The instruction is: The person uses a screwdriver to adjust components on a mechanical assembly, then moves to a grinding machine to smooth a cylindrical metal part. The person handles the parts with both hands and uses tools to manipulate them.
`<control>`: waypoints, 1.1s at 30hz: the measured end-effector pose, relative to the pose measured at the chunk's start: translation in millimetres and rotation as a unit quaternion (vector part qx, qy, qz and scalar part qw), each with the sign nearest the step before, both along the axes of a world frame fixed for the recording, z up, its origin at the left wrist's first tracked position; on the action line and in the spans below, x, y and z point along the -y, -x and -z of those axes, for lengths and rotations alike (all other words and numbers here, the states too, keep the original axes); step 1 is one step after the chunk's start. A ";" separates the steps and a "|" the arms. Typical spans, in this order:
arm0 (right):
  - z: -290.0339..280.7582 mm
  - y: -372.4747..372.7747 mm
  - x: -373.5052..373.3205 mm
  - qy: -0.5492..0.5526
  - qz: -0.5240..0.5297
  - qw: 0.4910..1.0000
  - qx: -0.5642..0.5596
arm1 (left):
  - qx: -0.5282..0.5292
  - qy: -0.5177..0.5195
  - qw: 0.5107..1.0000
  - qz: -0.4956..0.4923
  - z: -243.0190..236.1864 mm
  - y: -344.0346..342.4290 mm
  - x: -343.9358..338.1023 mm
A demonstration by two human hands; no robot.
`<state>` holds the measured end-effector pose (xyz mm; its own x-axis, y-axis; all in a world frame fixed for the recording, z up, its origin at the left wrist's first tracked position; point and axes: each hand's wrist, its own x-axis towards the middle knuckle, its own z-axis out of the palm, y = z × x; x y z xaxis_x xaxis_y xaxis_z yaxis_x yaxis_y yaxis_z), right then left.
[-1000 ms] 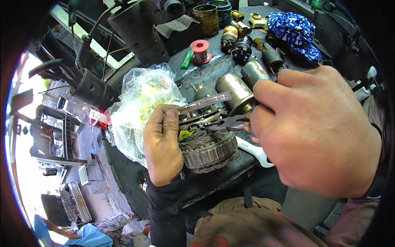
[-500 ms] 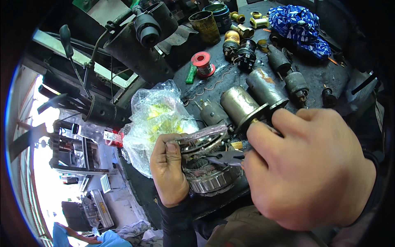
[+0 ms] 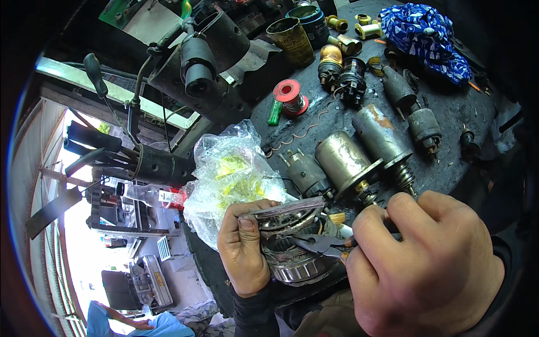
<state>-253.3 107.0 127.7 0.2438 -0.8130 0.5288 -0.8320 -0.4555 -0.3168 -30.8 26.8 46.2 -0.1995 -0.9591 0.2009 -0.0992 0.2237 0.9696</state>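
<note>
My left hand [image 3: 245, 255] is closed on an opened alternator [image 3: 300, 268], its thumb pressing the metal end plate [image 3: 292, 218], which tilts up from the ribbed stator ring and its windings. In my right hand [image 3: 429, 267] is a pair of pliers [image 3: 321, 244]. Their jaws reach into the gap between the plate and the ring, close to the windings. Whatever the jaw tips touch is too small to make out. Just beyond my hands lie a metal cylinder with a flange [image 3: 343, 157] and a small grey motor-like part [image 3: 306, 174].
Crumpled bubble wrap [image 3: 227, 168] lies left of the alternator. Farther back are a red solder spool [image 3: 291, 98], a rusty cylinder [image 3: 382, 132], open cans [image 3: 292, 42] and a blue patterned cloth [image 3: 421, 39]. A person in blue [image 3: 132, 323] shows at lower left.
The whole view has shifted, so most things appear farther right and lower. My right hand sits slightly lower relative to the bench parts. Both hands keep their holds, with the pliers still inside the gap.
</note>
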 end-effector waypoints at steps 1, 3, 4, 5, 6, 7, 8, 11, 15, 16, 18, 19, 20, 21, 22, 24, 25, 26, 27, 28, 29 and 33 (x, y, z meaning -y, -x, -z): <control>-0.2 -0.2 0.6 0.002 0.001 1.000 -0.002 | 0.002 0.001 1.000 -0.001 -0.6 0.5 0.0; -5.4 -0.5 0.9 -0.026 0.000 1.000 -0.012 | 0.008 0.003 1.000 -0.006 -1.6 -0.3 -0.6; -12.4 1.7 0.1 -0.045 -0.011 0.998 -0.047 | 0.016 0.007 1.000 -0.011 -2.1 -0.3 -0.8; -18.9 3.7 -0.4 -0.064 -0.023 0.994 -0.082 | 0.026 0.012 0.999 -0.017 -2.3 -0.5 -1.2; -24.8 8.2 -0.6 -0.074 -0.047 0.986 -0.142 | 0.036 0.016 0.999 -0.024 -2.5 -1.5 -1.6; -25.4 9.6 -1.8 -0.074 -0.047 0.982 -0.164 | 0.036 0.019 0.999 -0.021 -1.9 0.1 -0.6; -26.2 10.6 -2.6 -0.075 -0.048 0.978 -0.187 | 0.037 0.022 0.999 -0.019 -0.8 1.4 0.8; -14.1 6.2 3.3 -0.059 -0.034 0.987 -0.149 | 0.053 0.016 0.998 -0.032 -0.4 0.3 0.1; -18.5 3.2 0.4 -0.049 -0.022 0.983 -0.173 | 0.067 0.007 0.997 -0.039 -1.0 -0.2 1.3; -17.4 1.3 0.6 -0.042 -0.017 0.983 -0.178 | 0.065 0.009 0.997 -0.037 -0.7 -0.9 0.9; -15.5 2.2 1.3 -0.074 -0.022 0.985 -0.156 | 0.062 0.014 0.998 -0.031 -0.5 -0.6 0.2; -15.6 3.2 0.8 -0.090 -0.023 0.985 -0.147 | 0.064 0.017 0.997 -0.032 -0.3 -0.6 0.3; -16.0 4.8 1.7 -0.098 -0.032 0.983 -0.152 | 0.066 0.021 0.997 -0.033 -0.2 -0.9 0.3; -16.6 6.8 3.8 -0.107 -0.041 0.981 -0.157 | 0.068 0.024 0.997 -0.035 -0.4 -1.6 0.3; -17.4 7.4 4.0 -0.101 -0.043 0.980 -0.163 | 0.065 0.022 0.997 -0.031 -1.4 -0.7 0.8; -16.2 6.2 4.3 -0.075 -0.045 0.981 -0.173 | 0.059 0.018 0.998 -0.026 -5.1 -0.1 1.1; -15.2 4.8 4.4 -0.055 -0.045 0.982 -0.177 | 0.057 0.013 0.998 -0.023 -5.5 0.2 1.7; -15.3 4.2 4.5 -0.060 -0.043 0.981 -0.177 | 0.055 0.008 0.998 -0.020 -6.0 0.4 2.2; -15.8 3.8 4.6 -0.066 -0.042 0.981 -0.176 | 0.053 0.003 0.998 -0.017 -6.5 0.5 2.7; -16.0 3.6 4.3 -0.071 -0.041 0.982 -0.173 | 0.054 0.006 0.998 -0.018 -6.8 0.3 2.2; -17.7 3.5 4.3 -0.077 -0.045 0.980 -0.177 | 0.055 0.008 0.998 -0.018 -7.0 0.4 1.7; -22.0 2.5 5.0 -0.089 -0.049 0.977 -0.190 | 0.049 -0.001 0.999 -0.014 -8.9 0.3 1.1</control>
<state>-255.7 102.0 149.7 0.4755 -0.8470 0.2375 -0.8603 -0.5041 -0.0754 -31.1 25.7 55.1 -0.1916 -0.9650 0.1792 -0.2000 0.2172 0.9554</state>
